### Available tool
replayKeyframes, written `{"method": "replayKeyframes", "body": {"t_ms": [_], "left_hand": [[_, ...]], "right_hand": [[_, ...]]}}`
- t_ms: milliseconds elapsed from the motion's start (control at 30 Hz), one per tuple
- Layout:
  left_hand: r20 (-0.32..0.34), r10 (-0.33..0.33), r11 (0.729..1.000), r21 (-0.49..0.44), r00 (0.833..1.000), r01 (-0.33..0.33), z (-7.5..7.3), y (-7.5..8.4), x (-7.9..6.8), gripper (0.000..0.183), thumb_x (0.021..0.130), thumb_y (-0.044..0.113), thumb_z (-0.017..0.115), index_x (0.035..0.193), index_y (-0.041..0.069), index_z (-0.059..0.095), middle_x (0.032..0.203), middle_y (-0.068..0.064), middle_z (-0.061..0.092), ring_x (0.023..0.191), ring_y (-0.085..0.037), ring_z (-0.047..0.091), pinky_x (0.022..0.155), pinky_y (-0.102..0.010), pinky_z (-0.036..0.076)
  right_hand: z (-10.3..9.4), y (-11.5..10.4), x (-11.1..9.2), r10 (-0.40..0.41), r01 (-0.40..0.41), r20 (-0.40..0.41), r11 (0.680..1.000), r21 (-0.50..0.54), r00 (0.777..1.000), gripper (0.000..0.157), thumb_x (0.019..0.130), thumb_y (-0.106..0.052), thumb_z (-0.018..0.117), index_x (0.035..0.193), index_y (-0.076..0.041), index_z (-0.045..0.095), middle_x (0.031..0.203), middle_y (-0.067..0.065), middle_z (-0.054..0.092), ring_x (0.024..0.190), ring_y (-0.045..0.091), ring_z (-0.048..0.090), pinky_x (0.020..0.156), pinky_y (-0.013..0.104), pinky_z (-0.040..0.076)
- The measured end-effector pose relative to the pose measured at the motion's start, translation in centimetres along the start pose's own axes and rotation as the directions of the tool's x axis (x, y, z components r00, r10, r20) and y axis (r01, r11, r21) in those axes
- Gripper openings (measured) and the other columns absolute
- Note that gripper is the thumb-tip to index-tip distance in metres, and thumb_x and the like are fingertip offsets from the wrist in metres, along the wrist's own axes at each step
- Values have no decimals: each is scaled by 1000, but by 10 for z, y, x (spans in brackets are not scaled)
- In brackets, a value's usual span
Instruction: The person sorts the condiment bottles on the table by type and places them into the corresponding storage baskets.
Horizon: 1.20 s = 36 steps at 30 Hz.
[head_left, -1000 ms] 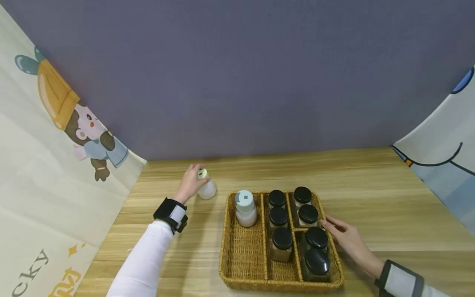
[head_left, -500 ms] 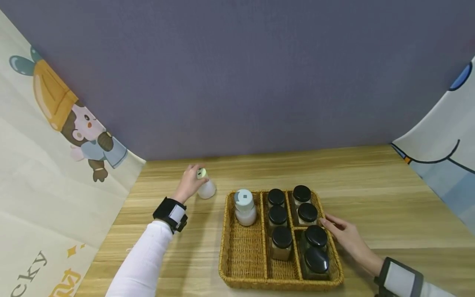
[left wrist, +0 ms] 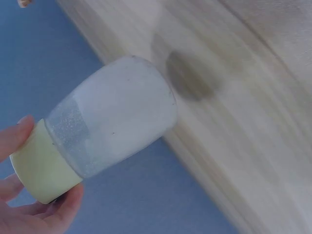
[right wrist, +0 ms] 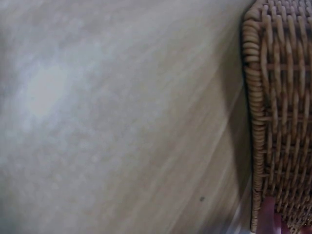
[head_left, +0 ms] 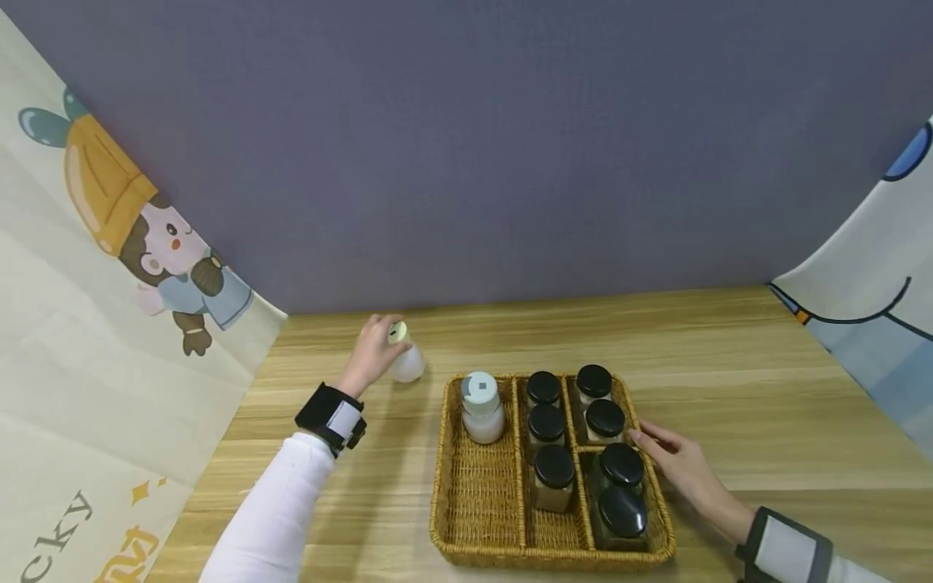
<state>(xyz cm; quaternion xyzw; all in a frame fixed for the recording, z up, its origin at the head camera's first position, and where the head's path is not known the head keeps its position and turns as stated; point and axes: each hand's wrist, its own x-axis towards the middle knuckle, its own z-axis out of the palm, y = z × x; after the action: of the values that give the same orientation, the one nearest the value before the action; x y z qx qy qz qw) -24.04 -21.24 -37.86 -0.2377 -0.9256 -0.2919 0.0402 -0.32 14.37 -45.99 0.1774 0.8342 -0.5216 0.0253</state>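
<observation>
My left hand [head_left: 373,352] pinches the pale yellow-green cap of a whitish shaker bottle [head_left: 408,364] left of the basket. Thumb and fingers wrap the cap in the left wrist view, where the bottle [left wrist: 117,117] tilts and its base looks slightly off the wood. A divided wicker basket [head_left: 477,510] holds another whitish bottle with a light blue cap [head_left: 483,409] in its left compartment. Several black-lidded jars [head_left: 554,478] fill the other compartments. At the basket's right rim, my right hand [head_left: 681,465] grips the edge; the right wrist view shows only fingertips against the woven wall [right wrist: 287,97].
The wooden tabletop [head_left: 765,389] reaches back to a grey-blue panel [head_left: 525,154]. Cloth with cartoon prints hangs along the left [head_left: 80,340] and right sides. The basket's wall and dividers stand up around the jars.
My left hand has moved slightly up and away with the yellow-green-capped bottle, whose base now sits a little higher in view. The right hand and the basket have stayed put.
</observation>
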Motion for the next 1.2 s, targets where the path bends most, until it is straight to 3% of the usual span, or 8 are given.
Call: {"method": "replayKeyframes", "body": {"t_ms": [200,1200], "left_hand": [[19,19,1000,7,1000,-19,-7,11,-1,50,72,6,69,116,-10,50,108,-29,50,98,-38,49,82,-48,46],[90,174,984,32,981,-177,-41,68,-28,49,70,8,72,113,-7,54,109,-24,52,94,-34,53,79,-45,49]], "right_hand": [[0,1,0,-2,2,-6,1000,7,1000,55,90,-33,48,129,5,39,128,27,41,110,35,47,69,14,45],[0,-1,-3,21,-21,-4,1000,13,1000,55,90,-34,48,130,4,38,129,27,40,110,33,47,70,14,44]]}}
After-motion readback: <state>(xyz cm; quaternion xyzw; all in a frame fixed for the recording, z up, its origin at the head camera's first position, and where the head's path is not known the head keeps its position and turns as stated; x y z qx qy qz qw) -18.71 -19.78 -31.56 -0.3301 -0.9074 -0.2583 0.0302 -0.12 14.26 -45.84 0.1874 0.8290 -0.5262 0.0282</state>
